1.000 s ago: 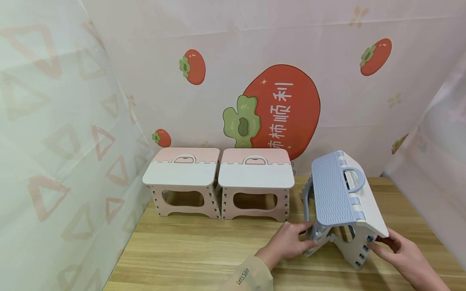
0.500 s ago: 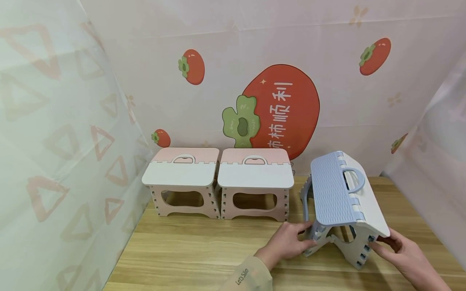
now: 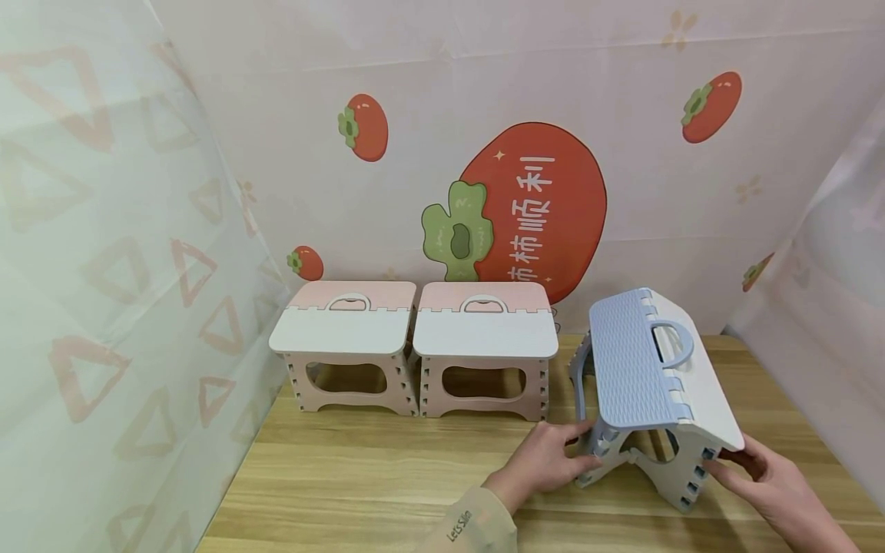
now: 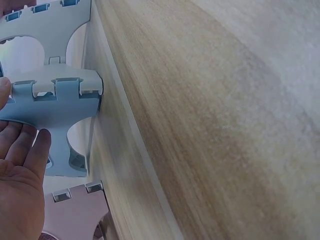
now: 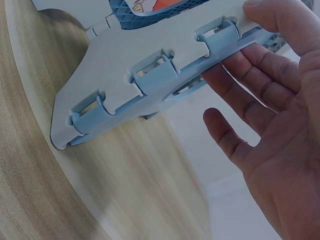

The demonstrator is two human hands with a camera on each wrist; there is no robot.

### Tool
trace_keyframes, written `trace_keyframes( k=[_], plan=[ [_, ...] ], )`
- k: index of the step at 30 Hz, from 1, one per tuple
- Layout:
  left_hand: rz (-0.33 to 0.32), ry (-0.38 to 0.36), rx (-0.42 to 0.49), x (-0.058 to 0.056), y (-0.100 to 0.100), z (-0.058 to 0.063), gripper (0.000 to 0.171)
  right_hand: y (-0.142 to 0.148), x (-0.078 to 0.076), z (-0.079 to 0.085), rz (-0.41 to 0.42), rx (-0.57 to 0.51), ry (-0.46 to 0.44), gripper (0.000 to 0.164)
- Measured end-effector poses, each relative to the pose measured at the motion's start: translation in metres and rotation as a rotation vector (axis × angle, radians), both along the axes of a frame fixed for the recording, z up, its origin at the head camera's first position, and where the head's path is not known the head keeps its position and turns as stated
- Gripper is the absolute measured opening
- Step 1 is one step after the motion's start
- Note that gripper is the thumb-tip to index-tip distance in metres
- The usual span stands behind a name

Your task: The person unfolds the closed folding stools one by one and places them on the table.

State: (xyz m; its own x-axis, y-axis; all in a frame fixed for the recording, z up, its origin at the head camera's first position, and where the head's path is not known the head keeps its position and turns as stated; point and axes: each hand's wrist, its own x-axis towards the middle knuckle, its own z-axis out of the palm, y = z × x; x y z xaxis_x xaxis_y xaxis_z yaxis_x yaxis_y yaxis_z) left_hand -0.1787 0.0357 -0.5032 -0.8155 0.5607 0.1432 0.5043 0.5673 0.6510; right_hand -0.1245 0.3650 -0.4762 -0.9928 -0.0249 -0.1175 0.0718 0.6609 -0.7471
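Observation:
A blue and white folding stool (image 3: 631, 361) stands partly unfolded at the right of the table, its top bent along the middle hinge like a roof. My left hand (image 3: 542, 459) pinches the blue leg panel on its left side, thumb on the near edge; in the left wrist view the fingers (image 4: 37, 155) lie along that blue panel (image 4: 65, 112). On the other side my right hand (image 3: 773, 482) grips the right leg panel below the white half of the top. The right wrist view shows my thumb (image 5: 272, 17) on the hinged edge (image 5: 155, 70) and other fingers behind it.
Two pink and white folding stools, a left one (image 3: 342, 330) and a middle one (image 3: 485, 330), stand unfolded side by side at the back of the wooden table (image 3: 332, 484). A printed cloth backdrop (image 3: 415, 77) rises behind, with cloth walls at both sides.
The stool's right leg panel and white top half have shifted slightly right, spreading the stool a little wider. My right hand moved with them; my left hand stayed about where it was.

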Motion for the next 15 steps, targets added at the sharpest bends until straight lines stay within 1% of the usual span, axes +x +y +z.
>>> trace_keyframes(
  k=[9,15],
  plan=[
    [0.004,0.008,-0.002,0.0002,0.0000,-0.0008,0.056,0.0018,0.0008,-0.0013,0.003,-0.003,0.025,0.069],
    [0.002,0.009,-0.001,-0.0005,-0.0003,-0.0006,0.056,0.0027,0.0003,-0.0001,0.000,0.002,0.003,0.071]
  ],
)
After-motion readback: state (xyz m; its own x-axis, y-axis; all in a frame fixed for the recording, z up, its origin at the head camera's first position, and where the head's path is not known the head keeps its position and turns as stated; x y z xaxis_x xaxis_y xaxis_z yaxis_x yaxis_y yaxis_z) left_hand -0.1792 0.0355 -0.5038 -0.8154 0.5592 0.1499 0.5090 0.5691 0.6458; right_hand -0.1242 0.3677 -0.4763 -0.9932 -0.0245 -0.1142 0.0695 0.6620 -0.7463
